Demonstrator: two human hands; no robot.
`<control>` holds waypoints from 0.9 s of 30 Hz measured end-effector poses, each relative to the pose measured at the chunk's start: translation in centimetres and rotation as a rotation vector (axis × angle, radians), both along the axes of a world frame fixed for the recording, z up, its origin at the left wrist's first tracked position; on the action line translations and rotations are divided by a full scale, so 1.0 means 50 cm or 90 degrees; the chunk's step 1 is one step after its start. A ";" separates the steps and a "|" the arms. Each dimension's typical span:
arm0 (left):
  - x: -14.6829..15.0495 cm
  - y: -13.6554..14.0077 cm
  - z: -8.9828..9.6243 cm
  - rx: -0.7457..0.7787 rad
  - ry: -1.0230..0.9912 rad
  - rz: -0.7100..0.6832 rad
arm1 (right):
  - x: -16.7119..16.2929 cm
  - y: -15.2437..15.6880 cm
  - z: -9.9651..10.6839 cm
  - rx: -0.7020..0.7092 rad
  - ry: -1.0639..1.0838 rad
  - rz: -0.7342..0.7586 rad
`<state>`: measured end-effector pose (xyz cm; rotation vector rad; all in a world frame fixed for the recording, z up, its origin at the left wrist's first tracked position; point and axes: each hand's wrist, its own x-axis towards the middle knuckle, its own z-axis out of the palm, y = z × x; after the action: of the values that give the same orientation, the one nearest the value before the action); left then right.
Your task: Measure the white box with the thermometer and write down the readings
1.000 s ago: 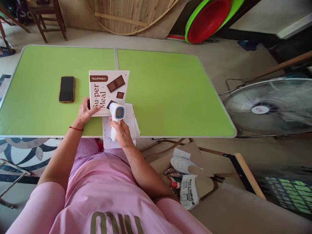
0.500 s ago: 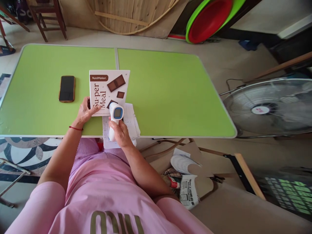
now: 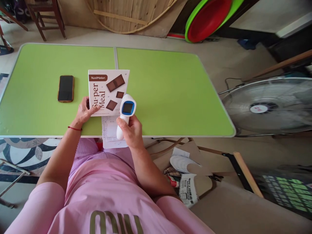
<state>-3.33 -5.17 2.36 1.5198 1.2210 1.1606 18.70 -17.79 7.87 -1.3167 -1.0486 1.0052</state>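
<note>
A white box (image 3: 97, 87) printed "NutriMotion Su-per Meal" with brown chocolate pieces is held up over the green table (image 3: 168, 94). My left hand (image 3: 84, 110) grips its lower left corner, thumb across the front. In my right hand (image 3: 134, 130) is a white infrared thermometer (image 3: 124, 118) with a blue-rimmed screen, its fingers closed round the handle. The thermometer's head stands just by the box's lower right corner, and I cannot tell whether they touch. Under both lie printed paper sheets (image 3: 109, 130), partly hidden, overhanging the table's near edge.
A dark phone (image 3: 66, 88) in a brown case lies left on the table. To the right stands a large floor fan (image 3: 259, 109). Papers (image 3: 187, 188) and cardboard lie below at the near right. A wooden chair (image 3: 46, 16) is at the far left.
My right hand has moved right and slightly up with the thermometer, uncovering more of the box's lower right part. My left hand and the box have hardly moved.
</note>
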 end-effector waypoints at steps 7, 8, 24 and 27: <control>0.001 -0.005 0.010 -0.004 0.004 0.000 | 0.053 0.007 -0.004 0.058 -0.133 -0.033; 0.002 -0.005 0.011 0.000 -0.001 -0.003 | 0.074 0.017 -0.018 0.072 -0.185 -0.052; 0.017 0.059 -0.041 0.079 0.082 0.026 | 0.294 0.120 -0.195 0.000 -0.615 -0.160; 0.014 0.056 -0.035 0.075 0.098 0.006 | 0.270 0.112 -0.177 0.036 -0.607 -0.177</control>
<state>-2.64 -2.37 0.59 1.7199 1.2824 1.1560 32.23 -12.17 -0.99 -1.8819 -1.5024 0.0839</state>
